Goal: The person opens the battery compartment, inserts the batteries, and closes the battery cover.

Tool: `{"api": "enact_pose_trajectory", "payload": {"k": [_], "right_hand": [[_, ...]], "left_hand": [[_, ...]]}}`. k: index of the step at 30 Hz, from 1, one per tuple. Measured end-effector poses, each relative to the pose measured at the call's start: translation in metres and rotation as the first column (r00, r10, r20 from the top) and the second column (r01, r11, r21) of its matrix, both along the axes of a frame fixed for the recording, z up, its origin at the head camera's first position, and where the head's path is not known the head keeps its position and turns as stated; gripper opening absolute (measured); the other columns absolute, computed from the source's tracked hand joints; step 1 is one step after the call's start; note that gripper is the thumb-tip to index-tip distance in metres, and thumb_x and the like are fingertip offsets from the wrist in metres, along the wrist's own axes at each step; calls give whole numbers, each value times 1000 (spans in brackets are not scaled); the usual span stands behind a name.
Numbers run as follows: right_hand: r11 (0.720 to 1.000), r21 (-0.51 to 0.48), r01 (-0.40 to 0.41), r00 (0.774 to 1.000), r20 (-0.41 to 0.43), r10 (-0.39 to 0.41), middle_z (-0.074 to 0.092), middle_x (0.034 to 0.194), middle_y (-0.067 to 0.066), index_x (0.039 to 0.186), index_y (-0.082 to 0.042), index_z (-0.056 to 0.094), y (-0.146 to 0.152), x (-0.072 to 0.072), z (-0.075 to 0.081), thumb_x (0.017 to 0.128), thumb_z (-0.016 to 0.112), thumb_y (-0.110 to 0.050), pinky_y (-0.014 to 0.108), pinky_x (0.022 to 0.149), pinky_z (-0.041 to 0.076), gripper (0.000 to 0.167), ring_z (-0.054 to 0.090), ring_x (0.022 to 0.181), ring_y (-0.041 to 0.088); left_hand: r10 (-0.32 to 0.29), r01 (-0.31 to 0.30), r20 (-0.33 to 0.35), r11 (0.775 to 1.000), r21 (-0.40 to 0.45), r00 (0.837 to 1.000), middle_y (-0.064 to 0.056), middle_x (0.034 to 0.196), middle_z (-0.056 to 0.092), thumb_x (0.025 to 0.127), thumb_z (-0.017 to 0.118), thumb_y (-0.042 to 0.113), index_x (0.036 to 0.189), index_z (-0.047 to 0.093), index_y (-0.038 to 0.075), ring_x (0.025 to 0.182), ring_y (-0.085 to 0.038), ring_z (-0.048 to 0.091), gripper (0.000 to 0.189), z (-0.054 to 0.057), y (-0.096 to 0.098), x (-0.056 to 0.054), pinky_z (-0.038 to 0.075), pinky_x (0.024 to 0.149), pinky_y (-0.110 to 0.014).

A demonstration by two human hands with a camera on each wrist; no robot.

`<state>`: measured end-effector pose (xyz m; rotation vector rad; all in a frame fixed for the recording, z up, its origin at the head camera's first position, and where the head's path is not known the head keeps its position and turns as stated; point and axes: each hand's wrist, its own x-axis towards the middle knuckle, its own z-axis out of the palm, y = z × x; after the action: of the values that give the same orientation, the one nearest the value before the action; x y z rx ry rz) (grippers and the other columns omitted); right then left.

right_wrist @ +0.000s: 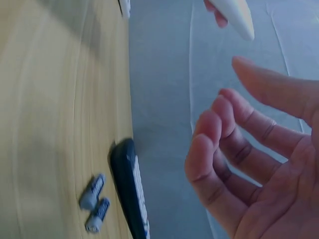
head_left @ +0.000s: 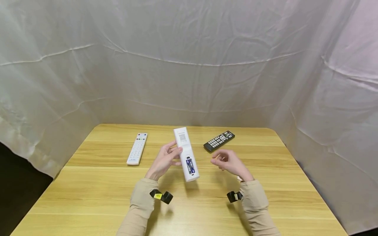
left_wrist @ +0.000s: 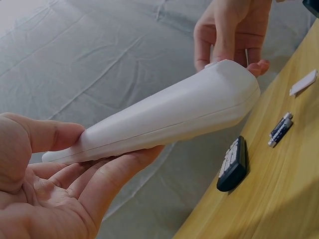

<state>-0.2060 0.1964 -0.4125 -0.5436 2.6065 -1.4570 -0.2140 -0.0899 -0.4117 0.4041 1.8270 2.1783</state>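
Our left grip (head_left: pixel 164 159) pinches the white remote (head_left: pixel 186 150) at our twelve o'clock, back up, presumably so we see its batteries (head_left: pixel 192 166); our right grip (head_left: pixel 230 161), empty, loosely curled, hovers at the remote's three o'clock.

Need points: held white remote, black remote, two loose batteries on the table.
Held white remote (head_left: pixel 186 150): head view, middle of its back.
Black remote (head_left: pixel 219 141): head view, middle of its button face.
Loose batteries (left_wrist: pixel 282 131): left wrist view, side of one battery.
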Motion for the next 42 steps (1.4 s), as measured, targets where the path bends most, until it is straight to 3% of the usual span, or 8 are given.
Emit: {"api": "enact_pose_trajectory", "payload": {"k": [4,8,11,17,22,29,38,42], "right_hand": [[995,61,81,997,-10,-81,69,75,15,107,4,67,6,1,1,92,71,-13,33,59,61,23,63,63,18],[970,166,176,984,-36,-172,72,83,19,111,3,67,11,2,1,91,72,-16,28,59,58,27,66,68,20],[932,266,245,969,-71,-235,72,86,18,115,3,67,15,3,3,91,73,-19,28,60,54,32,65,71,20],[839,420,347,938,-134,-320,75,92,18,119,2,66,22,6,5,91,73,-23,40,68,57,39,68,79,26],[799,464,383,922,-131,-365,75,96,19,123,0,65,27,7,5,91,72,-27,41,66,56,43,68,81,29],[798,465,384,918,-98,-385,74,98,22,127,1,63,39,6,1,85,76,-22,39,66,55,50,68,81,29],[804,475,358,919,-23,-395,72,106,25,132,2,59,47,4,-5,84,77,-20,46,75,57,56,68,88,32],[799,489,349,916,2,-401,68,117,29,134,2,57,48,3,-8,84,77,-19,56,87,55,59,65,102,41]], "left_hand": [[0,0,0,1000,1,1000,-30,127,66,104,49,9,154,35,1,88,-14,74,52,0,0,0,66,76,-34],[1,-1,3,1000,-2,1000,-27,125,68,104,48,9,154,35,0,88,-13,73,52,0,0,0,66,76,-33],[2,-2,7,1000,-3,1000,-26,124,68,104,48,9,154,34,0,89,-13,72,52,-1,0,0,66,76,-32],[5,-5,8,1000,-2,1000,-25,123,68,104,48,9,154,34,0,88,-13,71,52,0,0,0,65,75,-32],[4,-4,8,1000,-1,1000,-23,121,69,104,48,9,154,35,0,87,-13,71,52,0,0,0,65,75,-32],[7,-6,7,1000,-5,1000,-25,122,69,105,48,9,153,35,0,87,-13,71,51,0,-1,0,65,75,-32],[3,-3,2,1000,-9,1000,-28,124,67,105,48,9,154,35,0,89,-14,72,51,0,0,0,66,76,-33],[0,0,-2,1000,-13,1000,-28,124,67,105,48,9,154,35,0,88,-13,72,51,0,0,0,66,77,-33]]}}
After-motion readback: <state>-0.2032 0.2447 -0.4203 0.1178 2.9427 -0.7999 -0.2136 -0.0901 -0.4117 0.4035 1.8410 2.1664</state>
